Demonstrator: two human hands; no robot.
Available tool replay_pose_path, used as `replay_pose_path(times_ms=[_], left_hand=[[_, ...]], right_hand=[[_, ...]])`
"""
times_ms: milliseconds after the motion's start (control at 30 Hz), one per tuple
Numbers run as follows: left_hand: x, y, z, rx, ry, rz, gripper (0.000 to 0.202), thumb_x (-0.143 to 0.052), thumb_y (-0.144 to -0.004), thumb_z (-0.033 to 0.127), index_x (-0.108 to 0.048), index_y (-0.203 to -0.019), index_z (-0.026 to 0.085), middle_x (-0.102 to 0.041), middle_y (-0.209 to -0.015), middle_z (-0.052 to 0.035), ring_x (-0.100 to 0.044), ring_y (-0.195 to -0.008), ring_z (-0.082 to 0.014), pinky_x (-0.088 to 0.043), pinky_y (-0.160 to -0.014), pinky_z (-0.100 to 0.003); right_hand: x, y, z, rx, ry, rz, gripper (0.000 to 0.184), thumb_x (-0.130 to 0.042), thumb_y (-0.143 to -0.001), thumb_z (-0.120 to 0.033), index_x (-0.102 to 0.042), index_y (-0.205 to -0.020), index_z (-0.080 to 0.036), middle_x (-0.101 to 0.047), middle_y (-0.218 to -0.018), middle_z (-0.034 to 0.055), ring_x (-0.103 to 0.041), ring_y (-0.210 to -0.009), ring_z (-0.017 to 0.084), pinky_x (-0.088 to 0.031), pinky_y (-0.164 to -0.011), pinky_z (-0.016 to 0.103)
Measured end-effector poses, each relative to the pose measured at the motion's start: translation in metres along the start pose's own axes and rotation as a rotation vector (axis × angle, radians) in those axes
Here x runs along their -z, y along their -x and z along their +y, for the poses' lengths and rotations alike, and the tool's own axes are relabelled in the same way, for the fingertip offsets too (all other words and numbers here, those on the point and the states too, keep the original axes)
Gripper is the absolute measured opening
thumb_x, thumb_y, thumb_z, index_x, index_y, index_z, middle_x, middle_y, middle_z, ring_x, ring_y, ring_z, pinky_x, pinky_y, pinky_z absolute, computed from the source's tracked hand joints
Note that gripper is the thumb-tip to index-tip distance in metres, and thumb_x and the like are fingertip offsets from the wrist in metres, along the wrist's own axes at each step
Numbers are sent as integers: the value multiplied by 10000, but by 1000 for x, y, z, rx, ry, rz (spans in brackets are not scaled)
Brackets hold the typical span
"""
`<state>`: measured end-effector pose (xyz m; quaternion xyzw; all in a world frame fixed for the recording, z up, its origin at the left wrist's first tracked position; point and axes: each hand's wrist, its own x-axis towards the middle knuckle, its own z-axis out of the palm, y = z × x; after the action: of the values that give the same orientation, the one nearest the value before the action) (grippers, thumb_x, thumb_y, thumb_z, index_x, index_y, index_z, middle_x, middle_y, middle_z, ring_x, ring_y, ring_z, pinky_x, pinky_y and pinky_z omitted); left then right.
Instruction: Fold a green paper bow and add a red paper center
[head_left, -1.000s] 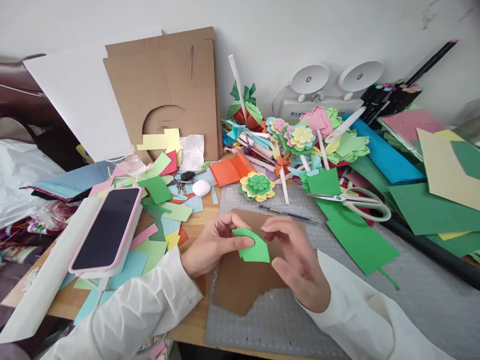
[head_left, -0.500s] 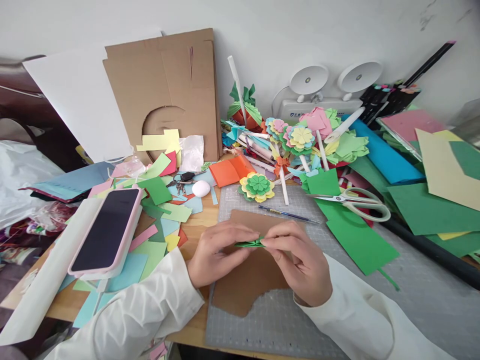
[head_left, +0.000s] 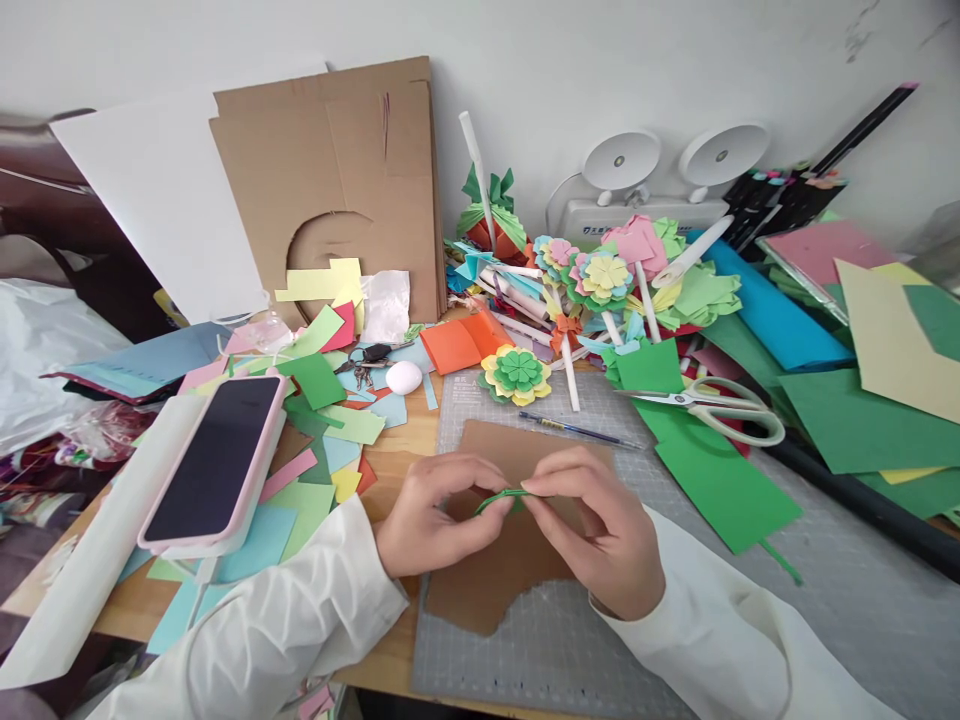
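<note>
Between my two hands is a small folded piece of green paper (head_left: 504,494), seen nearly edge-on. My left hand (head_left: 442,515) pinches its left side with thumb and fingers. The right end sits in the fingertips of my right hand (head_left: 592,525). Both hands hover over a piece of brown cardboard (head_left: 487,585) with a curved cut-out, which lies on a grey cutting mat (head_left: 555,640). Behind the hands are a pen (head_left: 577,429) and a layered green and yellow paper flower (head_left: 517,375).
White-handled scissors (head_left: 720,408) rest on green paper sheets (head_left: 727,490) at the right. A phone (head_left: 214,465) lies at the left among paper scraps. Keys (head_left: 364,370) and a white egg-shaped object (head_left: 403,377) are behind. Cardboard sheets (head_left: 360,150) lean on the wall.
The green paper has been tilted, so its thin edge now shows as a slightly curved line. The left fingers have shifted, with the thumb higher against the paper.
</note>
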<state>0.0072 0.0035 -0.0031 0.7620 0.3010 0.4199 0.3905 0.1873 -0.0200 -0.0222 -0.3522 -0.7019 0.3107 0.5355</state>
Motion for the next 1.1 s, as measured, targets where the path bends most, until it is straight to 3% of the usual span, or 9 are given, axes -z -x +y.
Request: replay_pose_path(times_ms=[100, 267, 400, 500, 633, 733, 800, 1100], left_hand=[[1, 0, -1, 29, 27, -1, 71, -603, -783, 100, -674, -778, 99, -699, -708, -96, -639, -645, -158, -520, -613, -265], [-2, 1, 1, 260, 196, 22, 84, -629, -784, 147, -683, -746, 95, -701, -722, -97, -641, -648, -157, -519, -579, -241], [-3, -1, 0, 434, 410, 73, 113, -646, -792, 195, -683, -736, 103, -693, -676, -60, -644, -617, -138, -536, -580, -222], [-1, -4, -2, 500, 468, 74, 129, -668, -783, 223, -688, -746, 101, -692, -673, -55, -641, -609, -134, -542, -591, -226], [3, -4, -4, 456, 402, 16, 145, -668, -790, 232, -702, -771, 93, -697, -715, -77, -631, -627, -136, -523, -573, -219], [6, -4, -5, 405, 345, -18, 156, -668, -793, 239, -712, -801, 90, -702, -762, -97, -632, -639, -146, -528, -568, -232], [7, -5, -4, 396, 354, -25, 164, -669, -795, 247, -713, -812, 90, -704, -777, -105, -642, -643, -153, -541, -576, -246], [5, -6, -3, 391, 417, -48, 198, -689, -784, 281, -715, -870, 104, -714, -822, -109, -653, -708, -170, -557, -619, -267]], right_hand=[[1, -1, -1, 59, 28, -6, 292, -552, -806, 32, -614, -945, -218, -569, -852, 33, -563, -764, 151, -459, -635, 296], [0, 1, -2, 182, 152, -19, 286, -539, -800, 50, -611, -888, -213, -561, -854, 39, -529, -734, 145, -441, -610, 291], [-1, 0, -3, 144, 136, -51, 289, -532, -798, 31, -616, -941, -206, -557, -912, 61, -544, -789, 165, -461, -647, 310], [0, -2, -4, 35, 43, -44, 230, -537, -813, -30, -618, -948, -198, -551, -916, 63, -554, -824, 178, -470, -702, 331], [1, -7, -4, -177, -158, -57, 111, -523, -869, -139, -598, -819, -204, -513, -809, 27, -534, -757, 157, -470, -666, 299], [1, -9, -2, -330, -301, -99, 9, -568, -858, -221, -572, -852, -216, -507, -790, 13, -528, -728, 150, -484, -637, 279], [0, -10, -2, -410, -334, -115, 66, -593, -845, -261, -568, -889, -219, -528, -797, 15, -540, -725, 151, -499, -640, 276], [0, -10, -2, -340, -315, -32, 85, -624, -831, -260, -582, -783, -204, -498, -753, 8, -514, -686, 145, -474, -602, 275]])
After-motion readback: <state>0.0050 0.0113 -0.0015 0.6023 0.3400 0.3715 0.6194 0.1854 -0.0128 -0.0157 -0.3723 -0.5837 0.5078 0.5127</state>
